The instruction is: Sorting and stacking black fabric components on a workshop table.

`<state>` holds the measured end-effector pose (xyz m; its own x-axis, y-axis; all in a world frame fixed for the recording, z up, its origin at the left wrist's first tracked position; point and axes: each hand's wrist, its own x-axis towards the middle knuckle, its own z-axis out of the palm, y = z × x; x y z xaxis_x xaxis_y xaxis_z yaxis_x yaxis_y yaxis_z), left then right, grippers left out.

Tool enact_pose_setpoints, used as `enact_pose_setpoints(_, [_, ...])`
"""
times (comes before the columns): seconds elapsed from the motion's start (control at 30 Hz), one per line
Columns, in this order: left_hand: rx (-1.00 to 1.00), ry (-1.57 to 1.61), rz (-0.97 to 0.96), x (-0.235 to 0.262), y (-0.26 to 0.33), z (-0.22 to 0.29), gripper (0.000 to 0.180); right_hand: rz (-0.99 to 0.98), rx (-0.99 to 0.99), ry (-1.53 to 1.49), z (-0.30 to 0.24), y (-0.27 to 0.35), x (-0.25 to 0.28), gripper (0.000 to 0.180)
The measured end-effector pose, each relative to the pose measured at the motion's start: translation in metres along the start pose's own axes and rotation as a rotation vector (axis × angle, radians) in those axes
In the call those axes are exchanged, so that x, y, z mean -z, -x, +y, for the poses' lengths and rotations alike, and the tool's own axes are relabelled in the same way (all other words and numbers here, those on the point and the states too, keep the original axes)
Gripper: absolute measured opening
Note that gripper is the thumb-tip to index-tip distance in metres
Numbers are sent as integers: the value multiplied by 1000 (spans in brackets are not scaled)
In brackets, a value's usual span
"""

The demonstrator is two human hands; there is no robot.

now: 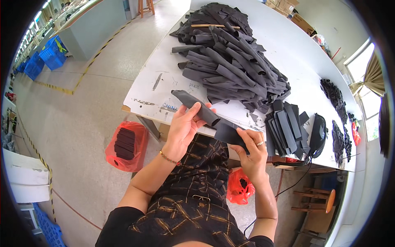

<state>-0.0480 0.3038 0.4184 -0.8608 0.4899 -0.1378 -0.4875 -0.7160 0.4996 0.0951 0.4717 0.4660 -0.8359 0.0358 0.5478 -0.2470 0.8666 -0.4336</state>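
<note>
My left hand (184, 128) is closed round a dark grey fabric sleeve (190, 102), which is curled into a tube with its open end toward the right. Between the thumb and fingers of my right hand (253, 153) is a flat dark strip (228, 132). The strip's left end meets the sleeve's open end; whether it is inside cannot be made out. Beyond my hands, a large heap of similar grey fabric pieces (230, 68) covers the middle of the white table (144, 88). Several flat dark strips (284, 126) lie stacked to the right of my right hand.
A black rounded object (318, 136) with a cable stands right of the strips. On the floor, a red plastic bag (140, 144) with dark pieces sits left, another red bag (238, 187) below the table edge. A wooden stool (329, 201) stands right; blue crates (52, 53) stand far left.
</note>
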Motion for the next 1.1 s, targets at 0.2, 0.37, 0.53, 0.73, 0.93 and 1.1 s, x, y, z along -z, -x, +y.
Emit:
enact_pose_setpoints(0.2, [20,-30,4,-3,-1,-3,19,99,115,142,-4,-7,-7,39])
enact_pose_setpoints(0.37, [7,-49,-21,-5,5,-3,26,178,167,272,1,-11,-11,35])
enact_pose_setpoints(0.53, [-23,-48,-25,-8,8,-4,31,210,186,374,-1,-13,-13,34])
enact_pose_setpoints(0.73, [-245,-110,6,-32,29,-17,42,257,208,412,-13,-17,-29,38])
enact_pose_setpoints(0.93, [-144,-36,-193,-28,22,-15,29,185,102,81,-25,-10,-57,56])
enact_pose_setpoints(1.1, [-231,-122,-202,-18,11,-18,25,35,-16,73,-16,15,-66,42])
